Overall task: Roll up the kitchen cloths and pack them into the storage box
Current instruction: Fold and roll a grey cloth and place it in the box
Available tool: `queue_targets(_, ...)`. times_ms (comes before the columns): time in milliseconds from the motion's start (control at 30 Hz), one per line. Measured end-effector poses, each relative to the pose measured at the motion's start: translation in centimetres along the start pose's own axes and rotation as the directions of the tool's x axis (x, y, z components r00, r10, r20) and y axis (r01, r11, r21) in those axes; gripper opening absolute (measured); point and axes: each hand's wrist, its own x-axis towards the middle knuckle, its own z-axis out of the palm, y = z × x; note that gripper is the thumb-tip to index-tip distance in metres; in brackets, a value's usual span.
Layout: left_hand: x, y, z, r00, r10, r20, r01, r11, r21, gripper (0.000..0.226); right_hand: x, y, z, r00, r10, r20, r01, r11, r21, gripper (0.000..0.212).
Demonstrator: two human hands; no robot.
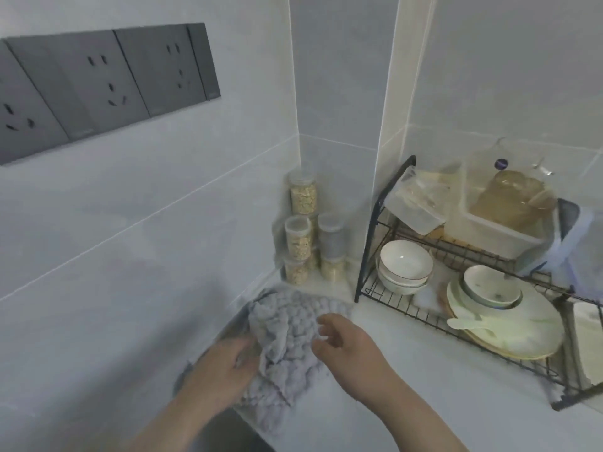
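Gripping one cloth (pixel 295 324): left hand (pixel 225 370), right hand (pixel 349 349) near.

The cloth (pixel 287 340) lies on the worktop (pixel 375 402), between the fingers (pixel 243 347) of the left hand (pixel 225 363) and those of the right hand (pixel 346 344). Behind the fingers, jars (pixel 303 230) stand stacked (in the wall corner). Right of the fingers sits the dish rack (pixel 408 309), bowls (pixel 404 265) and plates (pixel 509 324) on its lower shelf.
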Motion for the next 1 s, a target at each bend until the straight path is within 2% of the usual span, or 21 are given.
queue_targets(67,2.1,-1.6,-0.2,0.997,-0.011,0.074,0.008,0.999,0.047,0.012,2.8,-0.1,2.7,0.996,0.089,0.022,-0.088,0.996,-0.024,0.033)
queue_targets(167,5.1,-3.9,0.3,0.992,0.003,0.125,-0.024,0.986,0.168,0.049,5.6,0.7,5.5,0.984,0.177,0.026,-0.175,0.983,-0.057,0.029)
queue_targets(200,5.7,-4.2,0.6,0.991,0.032,0.127,-0.053,0.986,0.160,0.049,6.3,1.2,6.1,0.979,0.199,0.035,-0.196,0.978,-0.065,0.030)
queue_targets(300,7.3,-4.1,1.9,0.992,0.095,0.082,-0.102,0.991,0.085,0.025,7.9,2.8,7.7,0.969,0.240,0.059,-0.235,0.969,-0.076,0.031)
queue_targets(367,8.7,-4.5,3.2,0.992,0.093,0.081,-0.100,0.992,0.079,0.030,8.7,4.1,8.4,0.970,0.235,0.060,-0.229,0.969,-0.091,0.029)
queue_targets(433,9.8,-5.0,4.2,0.994,0.080,0.076,-0.086,0.993,0.081,0.028,9.4,5.1,9.0,0.977,0.204,0.060,-0.199,0.976,-0.084,0.029)
queue_targets(533,10.9,-5.5,5.1,0.995,0.093,0.045,-0.094,0.995,0.032,0.008,10.3,6.4,9.5,0.993,0.105,0.056,-0.102,0.993,-0.056,0.029)
queue_targets(600,11.5,-5.9,5.7,0.993,0.110,0.038,-0.110,0.994,-0.004,0.009,10.8,7.2,10.1,0.998,0.019,0.064,-0.014,0.997,-0.077,0.034)
queue_targets(733,12.4,-6.4,6.2,0.994,0.112,0.000,-0.109,0.969,-0.221,0.021,11.3,8.5,10.9,0.986,-0.163,0.047,0.166,0.981,-0.099,0.034)
queue_targets(800,12.5,-6.5,6.3,0.996,0.085,-0.031,-0.090,0.923,-0.374,0.019,11.0,9.1,11.2,0.980,-0.197,0.020,0.198,0.972,-0.126,0.034)
queue_targets(833,12.6,-6.6,6.4,0.998,0.050,-0.041,-0.064,0.877,-0.476,0.013,10.7,9.3,11.3,0.975,-0.221,0.013,0.220,0.963,-0.152,0.034)
queue_targets(900,12.6,-6.7,6.7,1.000,0.012,-0.012,-0.017,0.737,-0.676,0.028,9.9,9.7,11.6,0.958,-0.285,0.020,0.282,0.933,-0.221,0.042)
queue_targets(933,12.6,-6.9,7.0,0.999,0.052,0.003,-0.032,0.660,-0.751,0.024,9.6,10.0,11.8,0.946,-0.323,0.033,0.319,0.906,-0.278,0.049)
queue_targets(1000,12.5,-7.0,7.2,0.992,0.127,0.010,-0.066,0.574,-0.816,0.021,9.0,10.6,12.2,0.921,-0.387,0.032,0.359,0.817,-0.452,0.062)
